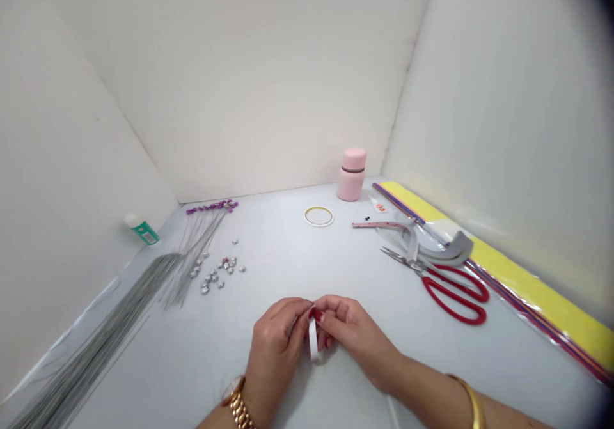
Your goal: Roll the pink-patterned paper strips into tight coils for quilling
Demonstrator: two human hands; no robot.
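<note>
Low in the middle of the view, my left hand [281,333] and my right hand [352,333] meet fingertip to fingertip. Between them they pinch a narrow white paper strip [313,343], whose end hangs down in a curve toward the table. The exact fold at the fingertips is hidden by my thumbs and forefingers. To the left of my hands lies a loose group of small silver folded stars [211,278], one with a red spot. On the right, scissors with red handles [453,295] rest near several loose grey and white paper strips [426,247].
Thin grey wires [110,327] run along the left side, beside purple-tipped stems [211,207]. A green-and-white tube [145,232] is near the left wall. Farther back are a tape ring [318,226] and a pink flask [351,183]. Yellow sheets [508,279] border the right wall.
</note>
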